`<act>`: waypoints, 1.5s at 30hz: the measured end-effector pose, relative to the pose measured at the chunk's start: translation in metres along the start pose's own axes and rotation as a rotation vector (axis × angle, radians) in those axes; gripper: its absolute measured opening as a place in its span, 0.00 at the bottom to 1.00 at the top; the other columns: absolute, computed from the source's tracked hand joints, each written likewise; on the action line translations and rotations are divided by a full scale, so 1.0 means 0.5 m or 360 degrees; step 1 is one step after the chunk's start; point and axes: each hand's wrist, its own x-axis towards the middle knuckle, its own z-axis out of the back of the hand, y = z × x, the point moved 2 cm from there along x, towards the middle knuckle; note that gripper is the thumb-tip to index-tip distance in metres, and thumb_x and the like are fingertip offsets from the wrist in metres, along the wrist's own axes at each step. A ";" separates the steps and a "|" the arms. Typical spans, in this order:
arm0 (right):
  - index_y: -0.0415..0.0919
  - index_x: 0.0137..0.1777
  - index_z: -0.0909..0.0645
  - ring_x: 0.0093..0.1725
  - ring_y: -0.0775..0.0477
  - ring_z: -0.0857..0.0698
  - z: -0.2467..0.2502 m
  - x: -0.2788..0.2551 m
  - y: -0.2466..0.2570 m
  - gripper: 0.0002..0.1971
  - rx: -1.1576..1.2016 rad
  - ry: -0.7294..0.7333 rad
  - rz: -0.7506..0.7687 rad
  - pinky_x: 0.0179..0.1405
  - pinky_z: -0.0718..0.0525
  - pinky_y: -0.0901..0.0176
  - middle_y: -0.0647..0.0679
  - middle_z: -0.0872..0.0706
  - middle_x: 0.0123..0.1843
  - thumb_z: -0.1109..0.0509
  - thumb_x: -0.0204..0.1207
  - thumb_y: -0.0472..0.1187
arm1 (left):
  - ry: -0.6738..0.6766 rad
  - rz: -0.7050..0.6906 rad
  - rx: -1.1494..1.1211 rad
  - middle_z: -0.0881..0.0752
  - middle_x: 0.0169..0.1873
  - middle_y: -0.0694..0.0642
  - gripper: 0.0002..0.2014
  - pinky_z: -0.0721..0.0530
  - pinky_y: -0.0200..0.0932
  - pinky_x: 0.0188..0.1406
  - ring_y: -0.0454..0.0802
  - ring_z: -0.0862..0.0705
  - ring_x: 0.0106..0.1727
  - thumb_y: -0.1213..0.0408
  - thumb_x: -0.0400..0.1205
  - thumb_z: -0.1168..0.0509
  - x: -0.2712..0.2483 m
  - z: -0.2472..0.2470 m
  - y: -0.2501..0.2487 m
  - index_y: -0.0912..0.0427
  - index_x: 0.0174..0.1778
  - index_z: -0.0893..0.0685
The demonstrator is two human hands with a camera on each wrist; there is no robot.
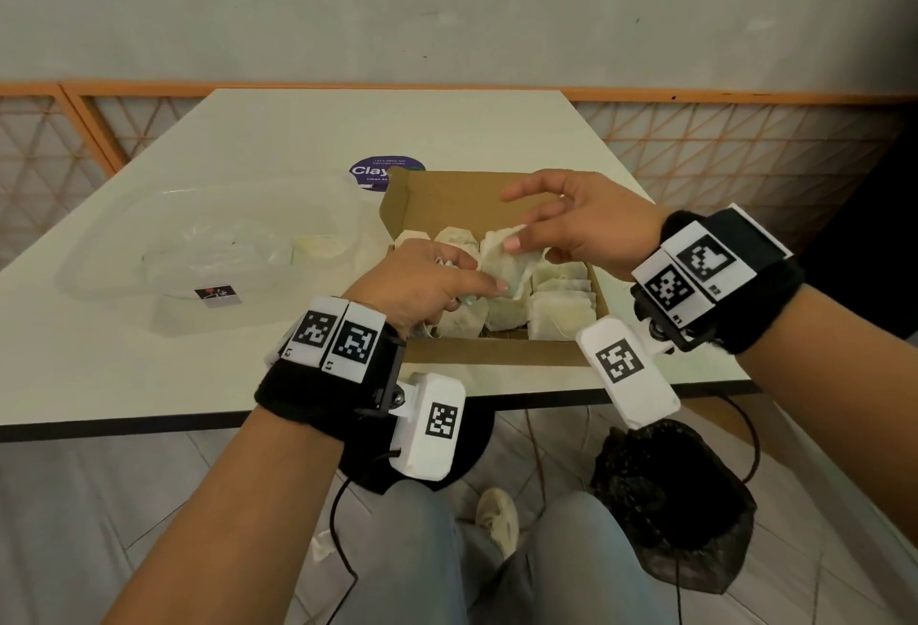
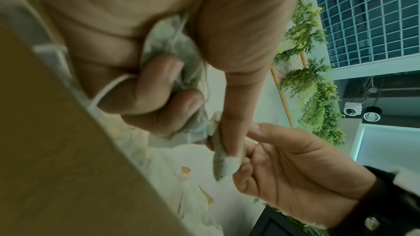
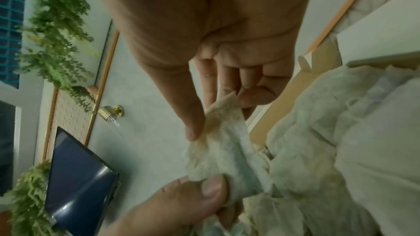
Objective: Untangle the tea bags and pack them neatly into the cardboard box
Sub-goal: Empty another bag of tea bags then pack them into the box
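Observation:
An open cardboard box (image 1: pixel 449 199) sits on the white table and holds rows of packed tea bags (image 1: pixel 564 314). Over the box, both hands hold one pale tea bag (image 1: pixel 502 262) between them. My right hand (image 1: pixel 519 237) pinches its upper corner between thumb and fingers, shown close in the right wrist view as the tea bag (image 3: pixel 227 150). My left hand (image 1: pixel 477 286) pinches its lower end under the thumb. The left wrist view shows the curled left fingers (image 2: pixel 159 85) also gripping a bunched tea bag (image 2: pixel 168 45) with a string.
A clear plastic container (image 1: pixel 124 247) lies left of the box with one tea bag (image 1: pixel 318 247) inside. A purple sticker (image 1: pixel 377 168) is behind the box. The table's front edge (image 1: pixel 149 423) runs near my wrists; a black bag (image 1: pixel 670 500) sits on the floor.

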 end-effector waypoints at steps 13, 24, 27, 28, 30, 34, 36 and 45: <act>0.45 0.54 0.19 0.36 0.52 0.17 0.017 -0.005 0.007 0.17 -0.0299 0.0036 0.0036 0.43 0.19 0.57 0.40 0.17 0.37 0.25 0.68 0.28 | -0.0165 0.0032 -0.0508 0.23 0.35 0.53 0.11 0.39 0.34 0.19 0.42 0.33 0.25 0.52 0.76 0.27 0.000 0.018 0.002 0.57 0.39 0.13; 0.41 0.56 0.18 0.36 0.51 0.18 -0.046 0.024 -0.050 0.17 -0.0744 0.0266 -0.0271 0.29 0.19 0.68 0.46 0.16 0.41 0.26 0.69 0.27 | -0.0235 0.0026 -0.0940 0.22 0.32 0.48 0.11 0.35 0.30 0.15 0.39 0.30 0.22 0.53 0.81 0.33 -0.002 0.039 0.015 0.58 0.40 0.16; 0.42 0.58 0.19 0.35 0.55 0.21 -0.047 0.039 -0.044 0.18 -0.0929 0.0212 -0.0240 0.31 0.21 0.67 0.52 0.20 0.38 0.26 0.69 0.29 | -0.0203 0.0025 -0.0958 0.23 0.33 0.49 0.12 0.34 0.30 0.16 0.40 0.30 0.23 0.53 0.82 0.34 -0.001 0.038 0.015 0.58 0.40 0.16; 0.42 0.58 0.19 0.35 0.56 0.22 -0.046 0.044 -0.039 0.18 -0.1006 0.0204 -0.0218 0.32 0.22 0.67 0.53 0.21 0.38 0.25 0.69 0.30 | -0.0188 0.0028 -0.0973 0.23 0.33 0.50 0.12 0.34 0.30 0.16 0.40 0.30 0.24 0.53 0.82 0.34 0.001 0.038 0.013 0.58 0.41 0.16; 0.42 0.60 0.21 0.36 0.56 0.23 -0.046 0.048 -0.031 0.19 -0.1109 0.0172 -0.0169 0.36 0.23 0.67 0.54 0.21 0.39 0.25 0.69 0.31 | -0.0152 0.0045 -0.1044 0.24 0.33 0.51 0.12 0.33 0.30 0.16 0.40 0.30 0.24 0.53 0.82 0.35 0.004 0.034 0.012 0.58 0.42 0.16; 0.43 0.55 0.22 0.46 0.47 0.18 -0.039 0.029 -0.018 0.15 -0.1203 -0.0065 0.0100 0.50 0.17 0.52 0.51 0.20 0.44 0.31 0.71 0.28 | -0.0035 0.0173 -0.1464 0.21 0.33 0.53 0.10 0.29 0.29 0.18 0.42 0.24 0.29 0.57 0.84 0.37 0.002 0.028 0.010 0.60 0.44 0.18; 0.44 0.51 0.19 0.46 0.47 0.18 -0.045 0.012 -0.024 0.13 -0.1208 0.0063 0.0115 0.53 0.17 0.53 0.54 0.19 0.41 0.38 0.73 0.28 | 0.0033 0.0254 -0.1761 0.17 0.35 0.58 0.08 0.24 0.31 0.23 0.46 0.20 0.34 0.63 0.83 0.38 -0.003 0.025 0.005 0.64 0.43 0.18; 0.45 0.61 0.23 0.50 0.47 0.16 -0.020 -0.011 -0.006 0.15 -0.0424 -0.0148 0.0110 0.53 0.18 0.57 0.43 0.15 0.54 0.29 0.74 0.38 | 0.0335 0.0344 -0.2111 0.13 0.49 0.67 0.12 0.19 0.33 0.22 0.57 0.11 0.42 0.72 0.83 0.48 -0.008 0.003 -0.012 0.70 0.55 0.21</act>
